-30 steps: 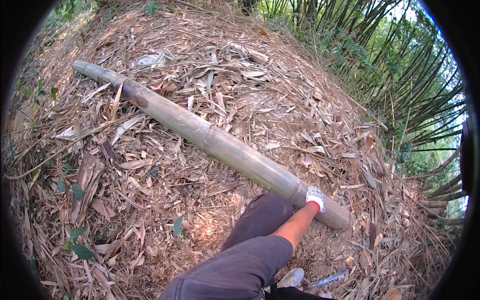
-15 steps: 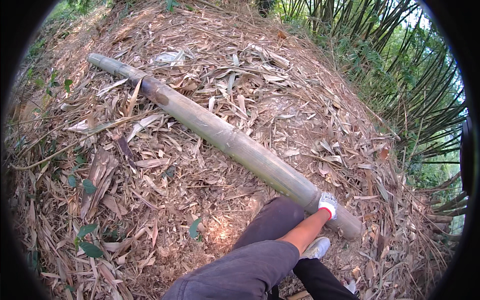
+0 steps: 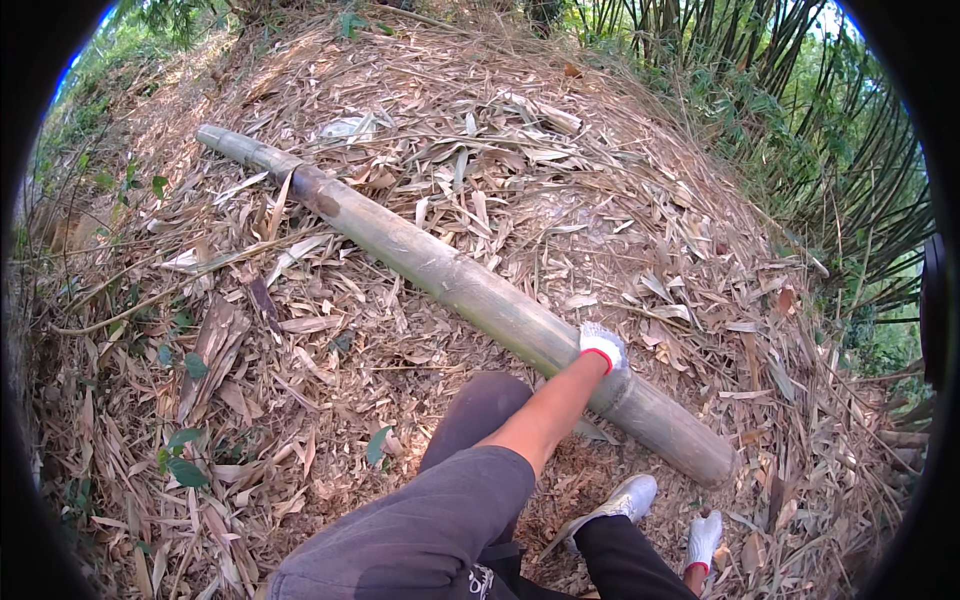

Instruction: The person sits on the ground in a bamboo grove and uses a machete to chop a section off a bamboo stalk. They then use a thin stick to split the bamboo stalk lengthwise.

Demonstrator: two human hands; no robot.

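Observation:
A thick grey-green bamboo pole (image 3: 480, 290) lies slantwise over the ground, from the far left down to the near right, with a dark brown patch toward its far end. My left hand (image 3: 603, 347), in a white glove with a red cuff, is closed over the top of the pole just beyond a joint; its fingertips are hidden behind the curve. At the lower right, my right hand (image 3: 704, 540) shows in a similar white glove, low by my leg and apart from the pole. It is small and partly cut off, so its fingers do not show clearly.
Dry bamboo leaves (image 3: 330, 390) cover the sloping ground. My knee (image 3: 478, 405) is close to the pole, and my pale shoe (image 3: 625, 500) stands near its near end. A weathered wood piece (image 3: 212, 350) lies at left; bamboo stems (image 3: 860, 190) rise at right.
My left hand has moved up and left along the pole, from the near side of the joint to beyond it. My right hand shows more at the lower right. The view has shifted slightly.

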